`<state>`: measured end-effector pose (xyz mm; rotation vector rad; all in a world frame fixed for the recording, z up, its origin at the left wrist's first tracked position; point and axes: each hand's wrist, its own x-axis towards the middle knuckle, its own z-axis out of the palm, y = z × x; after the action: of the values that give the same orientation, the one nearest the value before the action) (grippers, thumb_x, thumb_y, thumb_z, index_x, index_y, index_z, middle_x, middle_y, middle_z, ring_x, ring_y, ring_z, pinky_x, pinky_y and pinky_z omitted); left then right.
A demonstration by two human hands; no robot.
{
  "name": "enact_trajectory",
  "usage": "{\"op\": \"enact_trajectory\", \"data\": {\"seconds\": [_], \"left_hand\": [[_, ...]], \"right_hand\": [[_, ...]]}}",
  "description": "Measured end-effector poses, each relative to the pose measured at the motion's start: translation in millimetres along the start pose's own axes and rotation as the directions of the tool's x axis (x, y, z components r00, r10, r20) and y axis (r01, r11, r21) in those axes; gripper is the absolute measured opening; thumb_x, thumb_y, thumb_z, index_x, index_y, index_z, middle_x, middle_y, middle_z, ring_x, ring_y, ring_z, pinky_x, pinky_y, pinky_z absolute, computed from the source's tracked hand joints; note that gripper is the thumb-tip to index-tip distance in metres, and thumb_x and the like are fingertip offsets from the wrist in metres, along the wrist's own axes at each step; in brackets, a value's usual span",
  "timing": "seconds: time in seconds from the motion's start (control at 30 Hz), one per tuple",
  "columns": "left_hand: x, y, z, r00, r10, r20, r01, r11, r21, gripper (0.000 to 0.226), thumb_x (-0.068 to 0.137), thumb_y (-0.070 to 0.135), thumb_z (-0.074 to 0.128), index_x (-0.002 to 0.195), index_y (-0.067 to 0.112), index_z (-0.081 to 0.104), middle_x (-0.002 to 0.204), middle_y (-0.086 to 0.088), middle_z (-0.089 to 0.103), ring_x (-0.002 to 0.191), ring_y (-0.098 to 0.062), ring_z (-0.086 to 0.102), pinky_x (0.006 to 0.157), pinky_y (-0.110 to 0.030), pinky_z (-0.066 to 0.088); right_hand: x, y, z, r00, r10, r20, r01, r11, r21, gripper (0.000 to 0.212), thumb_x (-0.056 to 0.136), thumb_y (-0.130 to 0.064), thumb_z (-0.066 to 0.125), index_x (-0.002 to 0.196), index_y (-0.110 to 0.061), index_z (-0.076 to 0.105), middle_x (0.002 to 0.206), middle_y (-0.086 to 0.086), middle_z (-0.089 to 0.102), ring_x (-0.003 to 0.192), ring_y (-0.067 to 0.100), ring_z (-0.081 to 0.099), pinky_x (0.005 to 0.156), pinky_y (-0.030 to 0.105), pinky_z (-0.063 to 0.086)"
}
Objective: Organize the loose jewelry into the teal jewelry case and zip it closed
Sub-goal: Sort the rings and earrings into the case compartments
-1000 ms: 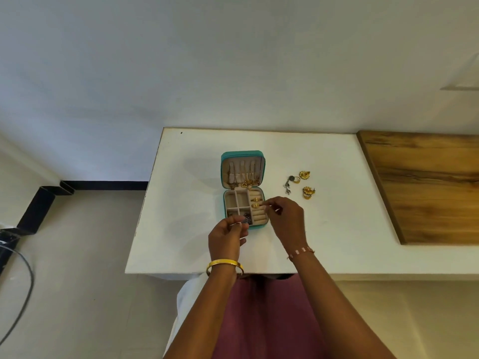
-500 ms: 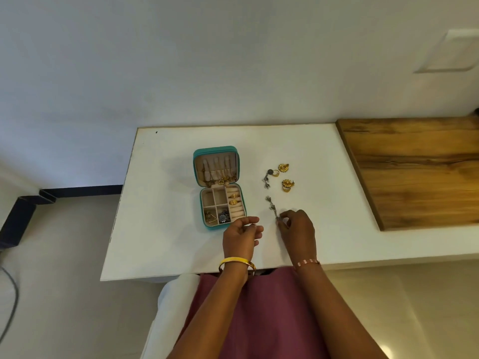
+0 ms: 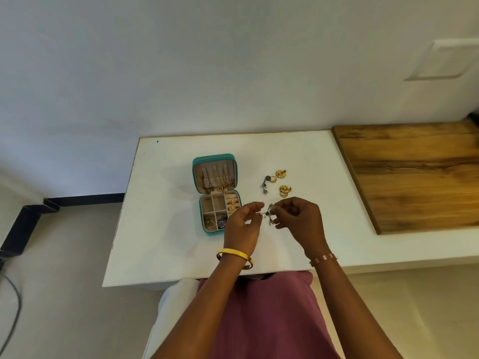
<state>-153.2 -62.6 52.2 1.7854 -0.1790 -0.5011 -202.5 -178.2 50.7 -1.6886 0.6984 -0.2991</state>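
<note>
Right hand [image 3: 302, 221]: grip pinched on a dangling silver earring [image 3: 269, 215], now lifted clear of the tabletop [image 3: 166, 229]; half a second back, same piece lay flat under those fingertips. Left hand [image 3: 242, 226]: grip narrow, thumb and forefinger at the earring's left end, seemingly on a small pale bit there, perhaps a backing; too small to say for sure. A second back, both hands over the case; since then, drawn out to the right of it.

Meaning, as a guess: one loose piece picked up and being readied between both hands, not yet stowed.

Teal jewelry case [image 3: 219, 193]: open on the tabletop, just left of the hands, lid upright at the far side, zip undone. Near right corner hidden behind the left hand.

Count, loose on tabletop beyond the hands: one silver dangling piece [image 3: 265, 184], two gold flower pieces [image 3: 281, 173], two gold rings [image 3: 273, 179]. Five in all, plus the one held.

Count, in case: gold chains hanging in lid, number unclear; two gold rings in the ring rolls [image 3: 232, 204]; one triangular gold piece [image 3: 209, 223]; one dark round piece [image 3: 222, 223].

Count, worn: one yellow bangle [image 3: 234, 255], left wrist; one thin pink bracelet [image 3: 324, 258], right wrist.

Wooden board [image 3: 414, 174] to the right, bare.
</note>
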Motion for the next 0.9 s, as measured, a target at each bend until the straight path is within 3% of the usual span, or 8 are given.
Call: {"op": "enact_trajectory", "data": {"seconds": [0.17,0.3,0.4,0.53,0.67,0.77,0.9], "left_hand": [[-1,11,-2,0.987,0.141,0.078,-0.143,0.989,0.027,0.028,0.089,0.010,0.052,0.117,0.014,0.059,0.111,-0.001,0.062,0.101,-0.009,0.057,0.089,-0.019,0.046],[-3,10,-5,0.984,0.176,-0.019,-0.176,0.984,-0.013,0.025,0.088,0.011,0.054,0.111,0.011,0.062,0.099,-0.002,0.064,0.084,-0.003,0.059,0.072,-0.003,0.047],[0,8,-7,0.987,0.130,-0.095,-0.133,0.991,-0.031,0.023,0.087,0.010,0.056,0.108,0.012,0.064,0.087,0.002,0.064,0.075,-0.001,0.059,0.063,-0.003,0.047],[7,3,-8,0.989,-0.043,-0.145,0.014,0.981,-0.194,0.022,0.087,0.005,0.054,0.105,0.010,0.066,0.069,0.004,0.064,0.068,-0.010,0.061,0.064,-0.015,0.051],[16,-6,-10,0.974,-0.134,-0.185,0.077,0.955,-0.286,0.019,0.086,0.007,0.056,0.102,0.012,0.065,0.072,0.003,0.065,0.067,-0.009,0.063,0.057,-0.011,0.051],[21,-11,-11,0.964,-0.192,-0.182,0.118,0.927,-0.356,0.018,0.083,0.006,0.060,0.100,0.010,0.065,0.073,0.002,0.065,0.056,-0.001,0.064,0.053,-0.010,0.051],[24,-19,-13,0.954,-0.248,-0.168,0.162,0.899,-0.407,0.020,0.081,0.003,0.062,0.100,0.008,0.065,0.077,-0.001,0.066,0.055,0.000,0.065,0.055,-0.012,0.053]], "right_hand": [[-8,-31,-4,0.984,0.036,0.176,-0.041,0.999,0.021,0.009,0.085,-0.010,0.062,0.083,-0.004,0.067,0.067,0.008,0.067,0.053,0.012,0.061,0.053,0.019,0.052],[-7,-38,4,0.985,-0.018,0.174,0.032,0.997,-0.076,0.015,0.086,-0.017,0.062,0.079,-0.005,0.068,0.063,0.006,0.065,0.049,0.009,0.058,0.051,0.017,0.049],[-4,-36,11,0.988,-0.052,0.149,0.069,0.991,-0.112,0.018,0.084,-0.020,0.063,0.075,-0.005,0.068,0.058,0.002,0.063,0.047,0.009,0.056,0.051,0.017,0.048],[14,-17,19,0.999,0.035,-0.030,-0.033,0.998,0.051,0.025,0.087,-0.022,0.061,0.072,-0.002,0.067,0.055,0.004,0.061,0.045,0.009,0.054,0.048,0.019,0.047],[47,23,31,0.976,0.023,-0.216,-0.065,0.979,-0.191,0.015,0.085,-0.016,0.062,0.079,-0.003,0.067,0.072,0.013,0.067,0.063,0.023,0.059,0.066,0.032,0.052],[64,39,41,0.979,-0.035,-0.202,-0.047,0.921,-0.386,0.017,0.085,-0.017,0.062,0.093,-0.003,0.068,0.088,0.015,0.068,0.074,0.020,0.057,0.065,0.019,0.038],[79,45,54,0.982,-0.067,-0.178,-0.039,0.843,-0.536,0.026,0.088,-0.021,0.058,0.106,-0.003,0.062,0.102,0.017,0.063,0.096,0.029,0.057,0.076,0.028,0.039]]}}
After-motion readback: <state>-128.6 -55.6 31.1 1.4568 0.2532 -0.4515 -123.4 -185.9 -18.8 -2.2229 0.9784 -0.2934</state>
